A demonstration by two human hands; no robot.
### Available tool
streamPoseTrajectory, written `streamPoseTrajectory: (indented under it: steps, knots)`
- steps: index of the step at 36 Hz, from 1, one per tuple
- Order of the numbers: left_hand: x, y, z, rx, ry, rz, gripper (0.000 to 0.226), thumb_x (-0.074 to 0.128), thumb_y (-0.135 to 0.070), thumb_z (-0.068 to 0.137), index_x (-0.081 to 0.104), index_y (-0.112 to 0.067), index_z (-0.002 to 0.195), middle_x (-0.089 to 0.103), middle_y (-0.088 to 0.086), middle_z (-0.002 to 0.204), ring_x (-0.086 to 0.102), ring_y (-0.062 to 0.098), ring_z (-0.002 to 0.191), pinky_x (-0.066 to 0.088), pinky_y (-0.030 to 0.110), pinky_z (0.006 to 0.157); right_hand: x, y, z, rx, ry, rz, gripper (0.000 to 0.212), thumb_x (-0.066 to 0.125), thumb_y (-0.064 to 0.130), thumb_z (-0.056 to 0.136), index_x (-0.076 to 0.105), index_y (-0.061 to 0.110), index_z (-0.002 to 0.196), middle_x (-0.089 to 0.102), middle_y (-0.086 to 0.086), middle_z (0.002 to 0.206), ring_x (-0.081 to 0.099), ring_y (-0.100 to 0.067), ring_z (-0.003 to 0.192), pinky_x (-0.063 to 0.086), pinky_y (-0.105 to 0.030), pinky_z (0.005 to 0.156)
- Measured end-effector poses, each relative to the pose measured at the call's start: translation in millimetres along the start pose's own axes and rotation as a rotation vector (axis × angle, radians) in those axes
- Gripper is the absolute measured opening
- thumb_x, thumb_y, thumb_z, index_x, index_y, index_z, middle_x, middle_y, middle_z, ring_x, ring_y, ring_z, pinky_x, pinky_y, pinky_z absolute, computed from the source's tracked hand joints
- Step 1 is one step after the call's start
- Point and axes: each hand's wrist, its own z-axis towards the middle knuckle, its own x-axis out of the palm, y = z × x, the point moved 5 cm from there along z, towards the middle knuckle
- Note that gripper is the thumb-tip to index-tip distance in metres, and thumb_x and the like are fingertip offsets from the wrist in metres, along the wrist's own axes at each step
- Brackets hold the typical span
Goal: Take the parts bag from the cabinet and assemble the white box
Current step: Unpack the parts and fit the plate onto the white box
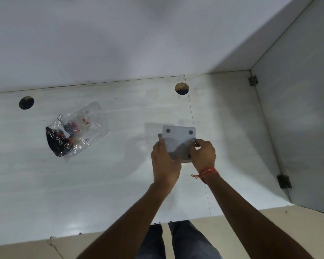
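Note:
Both my hands hold white box panels [179,138] above the white surface, right of centre. The rear panel stands up and shows two dark round holes near its top edge. My left hand [165,161] grips the panels' left side and my right hand [203,154], with a red thread on the wrist, pinches the right side. The clear plastic parts bag [77,130], with black and red print, lies crumpled on the surface to the left, apart from both hands.
The white shelf surface [101,184] has two round cable holes [26,103] [182,88] near the back wall. A side wall at right carries two dark hinges [253,80] [284,181]. The surface's front edge runs above a beige floor and my legs.

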Motion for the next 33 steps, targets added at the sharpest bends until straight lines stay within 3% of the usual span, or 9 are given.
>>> streamPoseTrajectory:
  steps: [3, 9, 15, 22, 26, 28, 30, 33]
  knots:
    - [0, 9, 1, -0.017, -0.002, 0.023, 0.060, 0.061, -0.014, 0.090, 0.038, -0.018, 0.145, 0.059, 0.005, 0.121, 0.058, 0.021, 0.110, 0.058, 0.034, 0.087, 2, -8, 3, -0.002, 0.049, -0.041, 0.032, 0.056, 0.029, 0.096, 0.069, 0.007, 0.116, 0.066, -0.011, 0.115, 0.066, -0.029, 0.100, 0.049, -0.029, 0.085]
    - [-8, 15, 9, -0.031, -0.028, 0.106, 0.027, 0.052, -0.013, 0.095, 0.061, -0.010, 0.120, 0.069, 0.006, 0.103, 0.067, 0.022, 0.091, 0.059, 0.031, 0.079, 2, -4, 2, -0.020, 0.065, -0.053, 0.029, 0.056, 0.027, 0.096, 0.070, 0.008, 0.113, 0.070, -0.008, 0.108, 0.068, -0.026, 0.089, 0.045, -0.022, 0.075]
    - [-19, 23, 11, -0.077, -0.082, 0.105, 0.023, 0.054, -0.022, 0.096, 0.068, -0.009, 0.110, 0.072, 0.008, 0.103, 0.069, 0.022, 0.087, 0.055, 0.029, 0.077, 7, 4, 0, -0.062, 0.106, -0.098, 0.025, 0.056, 0.025, 0.095, 0.073, 0.008, 0.101, 0.071, -0.007, 0.095, 0.066, -0.022, 0.076, 0.030, -0.006, 0.056]
    - [-22, 28, 11, -0.090, -0.039, 0.034, 0.023, 0.060, -0.024, 0.094, 0.070, -0.013, 0.111, 0.072, 0.003, 0.103, 0.069, 0.013, 0.075, 0.043, 0.010, 0.063, 7, 4, 0, -0.052, 0.074, -0.142, 0.022, 0.057, 0.022, 0.094, 0.071, 0.005, 0.091, 0.069, -0.007, 0.089, 0.062, -0.021, 0.069, 0.030, -0.007, 0.055]
    - [-22, 25, 15, -0.101, 0.023, 0.023, 0.023, 0.062, -0.022, 0.094, 0.070, -0.015, 0.114, 0.072, 0.000, 0.106, 0.065, 0.006, 0.067, 0.034, -0.002, 0.058, 5, 4, 4, -0.036, 0.047, -0.140, 0.021, 0.060, 0.023, 0.092, 0.071, 0.006, 0.086, 0.069, -0.005, 0.085, 0.061, -0.021, 0.068, 0.035, -0.017, 0.056]
    - [-19, 25, 17, -0.112, 0.047, 0.041, 0.023, 0.060, -0.020, 0.094, 0.070, -0.015, 0.114, 0.071, 0.001, 0.107, 0.060, 0.003, 0.062, 0.034, -0.002, 0.055, 3, 5, 4, -0.032, 0.041, -0.153, 0.021, 0.059, 0.021, 0.092, 0.071, 0.005, 0.086, 0.068, -0.005, 0.083, 0.055, -0.019, 0.068, 0.030, -0.015, 0.053]
    - [-17, 26, 18, -0.132, 0.057, 0.053, 0.024, 0.060, -0.019, 0.094, 0.070, -0.014, 0.115, 0.070, 0.001, 0.108, 0.058, 0.001, 0.059, 0.034, -0.001, 0.053, 4, 4, 5, -0.026, 0.058, -0.156, 0.020, 0.059, 0.020, 0.091, 0.071, 0.005, 0.085, 0.069, -0.006, 0.083, 0.057, -0.020, 0.068, 0.033, -0.021, 0.056]
    - [-18, 26, 20, -0.147, 0.055, 0.108, 0.026, 0.060, -0.020, 0.094, 0.069, -0.013, 0.117, 0.067, 0.004, 0.110, 0.059, 0.006, 0.071, 0.034, 0.001, 0.059, 5, 0, 9, 0.006, 0.083, -0.133, 0.017, 0.061, 0.020, 0.090, 0.069, 0.007, 0.083, 0.071, -0.005, 0.082, 0.067, -0.025, 0.069, 0.036, -0.020, 0.055]
